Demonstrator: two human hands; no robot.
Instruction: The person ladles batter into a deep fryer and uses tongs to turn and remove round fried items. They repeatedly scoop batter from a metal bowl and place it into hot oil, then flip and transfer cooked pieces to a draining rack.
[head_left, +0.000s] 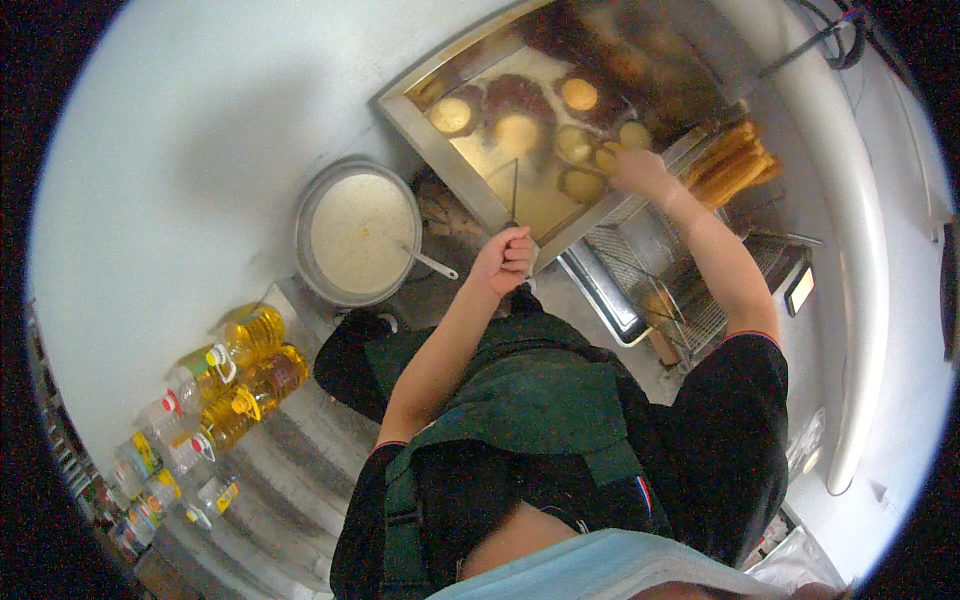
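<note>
My left hand (507, 261) is closed around the handle of a thin metal tool (515, 187), whose far end reaches over the oil in a rectangular metal fryer (480, 184). Over the fryer's right side is my right hand (637, 171), its fingertips at a small yellowish round piece (607, 155); steam and blur hide whether they grip it. Close to those fingers lie more round pieces, among them a pale one (576, 144) and a dark-rimmed one (581, 184). Farther off, a golden round piece (580, 94) and a pale yellow one (451, 115) sit in the oil.
A large metal pot of pale batter (360, 232) stands left of the fryer, a ladle handle (435, 264) over its rim. Fried dough sticks (731, 165) rest in a wire rack (645, 255) on the right. Several oil bottles (255, 334) stand lower left. A phone (800, 291) lies far right.
</note>
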